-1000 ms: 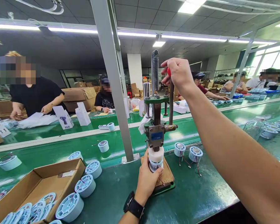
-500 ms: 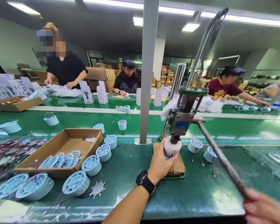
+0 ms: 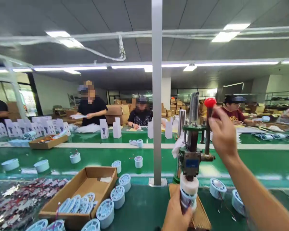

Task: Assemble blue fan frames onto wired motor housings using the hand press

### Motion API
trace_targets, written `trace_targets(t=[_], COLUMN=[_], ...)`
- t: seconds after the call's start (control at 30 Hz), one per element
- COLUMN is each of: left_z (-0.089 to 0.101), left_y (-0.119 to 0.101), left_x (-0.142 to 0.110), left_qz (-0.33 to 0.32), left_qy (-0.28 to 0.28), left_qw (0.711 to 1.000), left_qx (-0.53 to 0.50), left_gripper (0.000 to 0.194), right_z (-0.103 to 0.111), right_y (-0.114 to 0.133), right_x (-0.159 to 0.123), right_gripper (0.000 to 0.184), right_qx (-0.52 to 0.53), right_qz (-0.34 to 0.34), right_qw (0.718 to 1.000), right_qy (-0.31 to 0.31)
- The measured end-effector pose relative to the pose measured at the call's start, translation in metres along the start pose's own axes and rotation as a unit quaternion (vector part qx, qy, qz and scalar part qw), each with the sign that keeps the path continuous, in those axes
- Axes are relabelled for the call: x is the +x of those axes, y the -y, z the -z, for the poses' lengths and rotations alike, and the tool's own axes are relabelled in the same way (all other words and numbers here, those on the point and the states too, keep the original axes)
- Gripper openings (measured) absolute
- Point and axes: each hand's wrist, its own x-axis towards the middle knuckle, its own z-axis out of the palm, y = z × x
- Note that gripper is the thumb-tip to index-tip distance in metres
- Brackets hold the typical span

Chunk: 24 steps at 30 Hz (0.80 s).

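My left hand (image 3: 175, 210) is closed around a light-blue round fan housing (image 3: 188, 196) on the wooden base under the hand press (image 3: 192, 162). The white plastic press head (image 3: 189, 183) sits right above the housing, seemingly touching it. My right hand (image 3: 223, 131), slightly blurred, is at the top of the upright press lever (image 3: 208, 134), its fingers curled against the shaft just below the red ball knob (image 3: 210, 102). To the right of the press stand two more housings with wires, one of them (image 3: 218, 188) in full view, the other partly behind my right forearm.
A cardboard tray (image 3: 86, 189) holds several light-blue slotted discs, with more housings (image 3: 105, 213) along its right side. Metal parts with wires (image 3: 26, 202) lie heaped at left. A grey post (image 3: 157, 96) rises beside the press. Co-workers sit and stand beyond the green conveyor (image 3: 96, 157).
My right hand has raised the lever from low at the right to upright. The press head still sits over the housing in my left hand. The view has tilted up.
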Motion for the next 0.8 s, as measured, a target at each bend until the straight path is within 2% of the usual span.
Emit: trace_targets(t=[0.1, 0.13, 0.2, 0.27, 0.3, 0.37, 0.43, 0.47, 0.5, 0.57, 0.63, 0.7, 0.8], left_z=[-0.002, -0.004, -0.007, -0.004, 0.003, 0.025, 0.061, 0.082, 0.102, 0.141, 0.168, 0.181, 0.181], left_y=[0.014, 0.016, 0.013, 0.005, 0.000, -0.012, -0.024, -0.029, -0.032, -0.032, -0.024, -0.013, -0.001], left_x=[0.006, 0.006, 0.000, -0.010, -0.014, -0.015, -0.003, 0.009, 0.024, 0.059, 0.093, 0.116, 0.131], left_qz=[0.101, 0.114, 0.078, 0.023, 0.011, 0.013, 0.015, 0.018, 0.021, 0.032, 0.063, 0.099, 0.136], left_qy=[0.013, 0.013, 0.006, -0.025, -0.052, -0.117, -0.166, -0.180, -0.186, -0.167, -0.117, -0.062, 0.004], left_qw=[0.995, 0.993, 0.997, 0.999, 0.998, 0.991, 0.968, 0.945, 0.931, 0.919, 0.906, 0.887, 0.854], left_qx=[0.017, 0.027, 0.030, 0.014, 0.014, 0.069, 0.189, 0.272, 0.312, 0.357, 0.403, 0.447, 0.503], left_gripper=[0.066, 0.066, 0.071, 0.077, 0.077, 0.073, 0.065, 0.060, 0.057, 0.052, 0.044, 0.042, 0.040], right_z=[-0.016, -0.021, -0.028, -0.030, -0.031, -0.031, -0.031, -0.030, -0.028, -0.026, -0.024, -0.024, -0.026], right_y=[-0.044, -0.061, -0.086, -0.098, -0.101, -0.101, -0.097, -0.094, -0.090, -0.084, -0.086, -0.097, -0.127], right_x=[-0.125, -0.164, -0.223, -0.253, -0.258, -0.256, -0.249, -0.246, -0.243, -0.240, -0.237, -0.234, -0.233], right_gripper=[0.056, 0.060, 0.068, 0.076, 0.079, 0.081, 0.080, 0.079, 0.077, 0.073, 0.069, 0.063, 0.051], right_qx=[0.069, 0.081, 0.060, 0.056, 0.060, 0.067, 0.071, 0.070, 0.062, 0.021, -0.031, -0.078, -0.145], right_qz=[-0.046, -0.069, -0.161, -0.225, -0.244, -0.268, -0.278, -0.284, -0.291, -0.298, -0.276, -0.238, -0.178], right_qw=[0.994, 0.993, 0.982, 0.949, 0.935, 0.925, 0.928, 0.931, 0.934, 0.944, 0.955, 0.964, 0.968], right_qy=[-0.075, -0.056, 0.081, 0.213, 0.249, 0.262, 0.238, 0.220, 0.197, 0.143, 0.102, 0.088, 0.103])
